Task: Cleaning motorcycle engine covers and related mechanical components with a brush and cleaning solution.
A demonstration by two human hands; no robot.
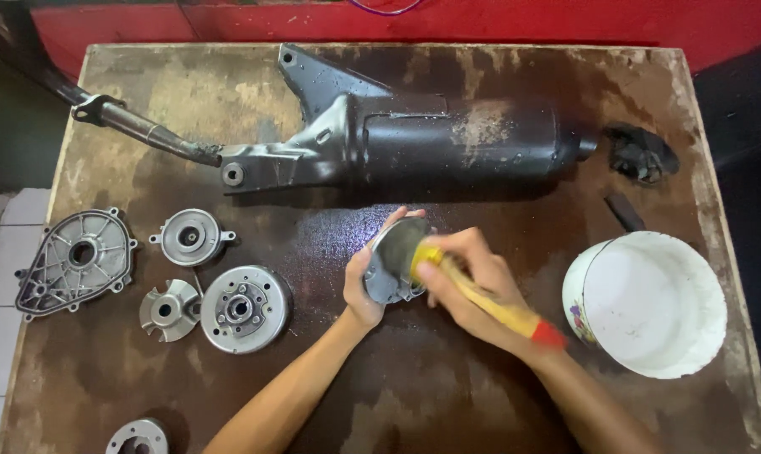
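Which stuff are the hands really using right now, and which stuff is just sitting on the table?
In use:
left hand holding a round metal cover
right hand working a yellow-handled brush on it

Just lying there:
black exhaust pipe
white bowl
ribbed side cover
small round hub
fan piece
flywheel disc

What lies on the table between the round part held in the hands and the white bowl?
In the head view, only the right hand with its yellow brush lies between the round metal part and the white bowl.
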